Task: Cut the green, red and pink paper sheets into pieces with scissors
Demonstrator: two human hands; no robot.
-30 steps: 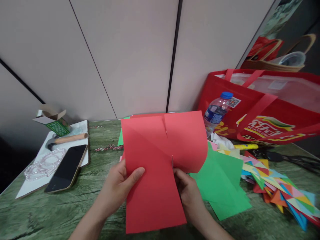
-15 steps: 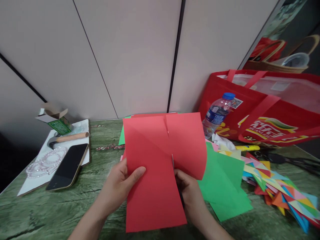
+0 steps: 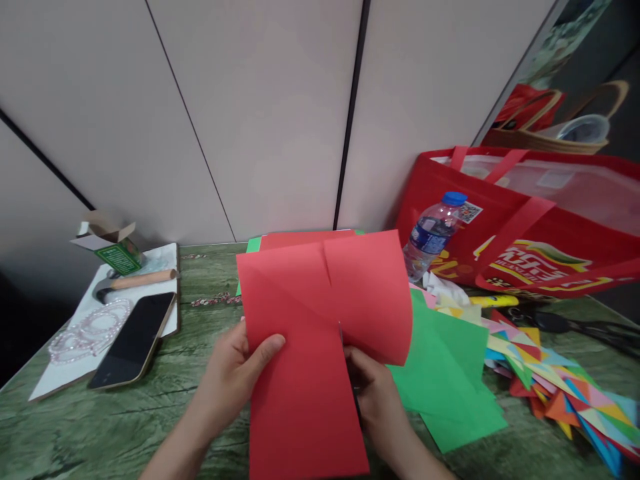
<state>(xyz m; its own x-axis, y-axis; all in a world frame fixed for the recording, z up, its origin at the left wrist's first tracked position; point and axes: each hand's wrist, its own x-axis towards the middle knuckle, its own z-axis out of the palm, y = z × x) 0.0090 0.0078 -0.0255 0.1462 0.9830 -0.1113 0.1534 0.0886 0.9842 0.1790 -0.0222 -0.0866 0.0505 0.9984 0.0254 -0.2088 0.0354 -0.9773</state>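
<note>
Red paper sheet (image 3: 303,400) held above the table (image 3: 100,433) at the near centre, between the two hands. Its near part is a plain, flat panel, narrowing toward the far side and bounded on the right by a cut edge; where this cut ends, the sliver of a cutting tool (image 3: 341,330) shows. Beyond, the right portion bows into a smooth curl, and a short slit enters from the far edge. The left hand (image 3: 233,370) pinches the sheet's left side, thumb flat on top, fingers behind. The right hand (image 3: 377,390), fingers curled, is closed on the tool at the cut; the paper and the hand hide most of its handle. Farther right lie green sheets (image 3: 450,380); beyond them a water bottle (image 3: 433,237) leans against a red bag (image 3: 495,207).
</note>
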